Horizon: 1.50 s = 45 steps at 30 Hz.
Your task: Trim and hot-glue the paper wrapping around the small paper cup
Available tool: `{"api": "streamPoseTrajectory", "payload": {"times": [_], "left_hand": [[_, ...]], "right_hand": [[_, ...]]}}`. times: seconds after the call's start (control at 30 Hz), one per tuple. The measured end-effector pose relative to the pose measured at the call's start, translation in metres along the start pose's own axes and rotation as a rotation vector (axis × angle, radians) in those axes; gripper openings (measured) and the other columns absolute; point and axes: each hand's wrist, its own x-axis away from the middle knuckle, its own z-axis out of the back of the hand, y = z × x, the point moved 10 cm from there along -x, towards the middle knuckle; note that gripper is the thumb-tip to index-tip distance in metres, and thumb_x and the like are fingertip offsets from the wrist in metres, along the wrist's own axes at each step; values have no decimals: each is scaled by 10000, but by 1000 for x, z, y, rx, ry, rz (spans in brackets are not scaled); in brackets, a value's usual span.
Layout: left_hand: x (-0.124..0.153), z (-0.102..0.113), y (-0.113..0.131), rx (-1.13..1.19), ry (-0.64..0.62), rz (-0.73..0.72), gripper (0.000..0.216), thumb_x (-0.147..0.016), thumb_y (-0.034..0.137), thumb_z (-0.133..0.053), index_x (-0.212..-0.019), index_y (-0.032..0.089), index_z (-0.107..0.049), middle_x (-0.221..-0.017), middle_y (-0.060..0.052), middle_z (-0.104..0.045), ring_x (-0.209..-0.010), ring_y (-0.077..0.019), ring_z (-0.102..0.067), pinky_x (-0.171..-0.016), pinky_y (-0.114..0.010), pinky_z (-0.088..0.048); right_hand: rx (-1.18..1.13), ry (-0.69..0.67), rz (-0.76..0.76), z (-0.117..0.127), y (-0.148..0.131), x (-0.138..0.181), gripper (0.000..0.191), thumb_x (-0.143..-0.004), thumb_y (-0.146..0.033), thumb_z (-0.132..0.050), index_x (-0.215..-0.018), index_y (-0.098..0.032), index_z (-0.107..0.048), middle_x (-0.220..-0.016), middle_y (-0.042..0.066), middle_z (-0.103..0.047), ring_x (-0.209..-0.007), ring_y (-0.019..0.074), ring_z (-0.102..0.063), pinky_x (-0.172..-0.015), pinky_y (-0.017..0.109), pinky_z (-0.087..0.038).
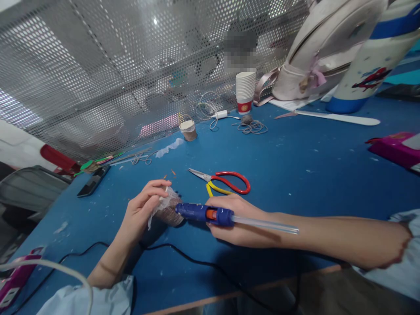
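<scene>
Glue gun [193,212] pointed leftward at a small brown cup [171,213]

The right hand [243,208] is wrapped closed around the glue gun's grip, its forearm reaching in from the right, nearly level across the view. From that hand the cup lies to the left, in line with the gun's long axis; whether nozzle and cup touch, I cannot tell. The left hand [141,208] is nearer, half closed on the cup, fingers arched over its white gauzy trim [169,199] and thumb on the near side, wrist slanting up from below. The cup leans between both hands, above the blue table [278,162]. Scissors [226,180] lie just beyond the right hand
</scene>
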Motion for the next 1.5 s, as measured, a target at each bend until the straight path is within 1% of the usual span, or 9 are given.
{"api": "streamPoseTrajectory", "payload": {"times": [0.1,0.27,0.5,0.7,0.87,1.07,1.2,1.37,1.5], "left_hand": [[0,-1,1,-26,-14,-13,140,-898,327,-617,-888,241,-726,-1170,-72,-659,-1154,-238,-582,-1009,-393,-435],[1,-2,2,-30,-34,-16,116,-899,286,-613,-901,239,-719,-1191,-78,-650,-1168,-239,-574,-1014,-414,-439],[-1,-2,-1,-42,-13,10,128,-868,333,-649,-864,221,-711,-1178,-100,-657,-1157,-265,-580,-1030,-460,-430],[-2,-3,2,-39,0,2,99,-870,310,-647,-857,232,-708,-1151,-76,-668,-1142,-250,-589,-1019,-445,-430],[-1,-3,2,-53,-6,2,84,-877,283,-638,-874,235,-706,-1167,-70,-661,-1156,-249,-582,-1010,-432,-432],[-1,-2,0,-61,2,23,102,-875,305,-638,-875,229,-705,-1172,-84,-656,-1149,-257,-577,-998,-439,-446],[-1,-2,-2,-55,-13,17,92,-883,286,-630,-893,237,-707,-1186,-77,-651,-1168,-250,-567,-1010,-429,-438],[-1,0,-3,-57,-5,21,112,-876,317,-637,-882,229,-706,-1181,-90,-655,-1156,-262,-574,-993,-436,-451],[-2,-2,0,-52,-16,10,108,-873,317,-644,-878,234,-712,-1175,-85,-662,-1143,-255,-585,-1000,-433,-447]], "right_hand": [[8,14,20,0,-1,0,54,-755,-163,-575,-743,-194,-532,-667,-8,-576,-586,125,-494,-583,241,-379],[4,23,25,-1,-2,0,39,-767,-170,-590,-757,-189,-557,-678,-1,-595,-599,127,-512,-589,237,-395],[10,18,31,-2,-3,0,29,-770,-170,-589,-757,-188,-571,-691,6,-608,-612,130,-521,-596,236,-394],[42,27,40,-3,-1,1,29,-768,-183,-610,-776,-187,-582,-682,-3,-591,-605,124,-506,-593,227,-378],[37,30,33,-3,-2,0,20,-771,-175,-611,-781,-178,-594,-705,7,-616,-611,121,-513,-592,222,-377],[61,3,-22,-4,3,-1,24,-773,-179,-612,-773,-185,-588,-712,14,-627,-621,134,-527,-598,230,-384],[64,11,-6,-2,0,-1,35,-784,-185,-621,-775,-184,-587,-709,10,-627,-610,130,-522,-597,229,-387],[85,2,-27,-2,2,-2,56,-799,-177,-611,-760,-186,-571,-706,5,-622,-600,126,-524,-593,229,-389],[91,-1,-3,-3,0,-2,94,-800,-186,-618,-733,-189,-552,-696,-1,-604,-600,121,-507,-591,226,-382]]}}
